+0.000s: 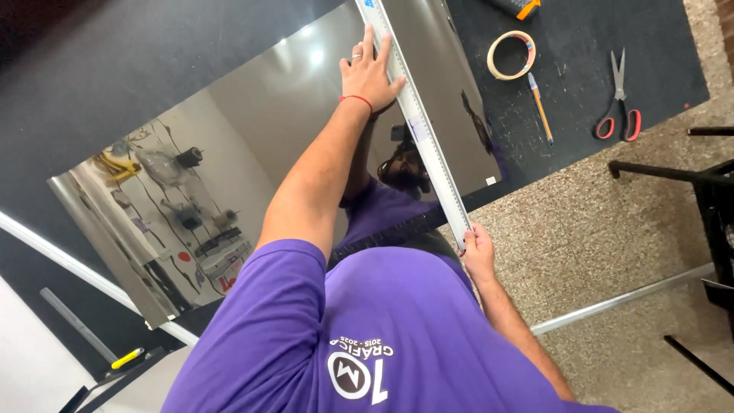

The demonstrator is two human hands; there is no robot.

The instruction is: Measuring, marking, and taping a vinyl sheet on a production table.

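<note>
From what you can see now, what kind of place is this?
Probably a sign-making or print workshop: a black cutting table carrying a mirror-like sheet, a long metal ruler under both hands, plus tape and scissors.

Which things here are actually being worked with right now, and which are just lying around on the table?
In use:
left hand pressing the long metal ruler
right hand gripping the ruler's near end
mirror sheet beneath the ruler

Lying about:
tape roll
pencil
scissors
</note>
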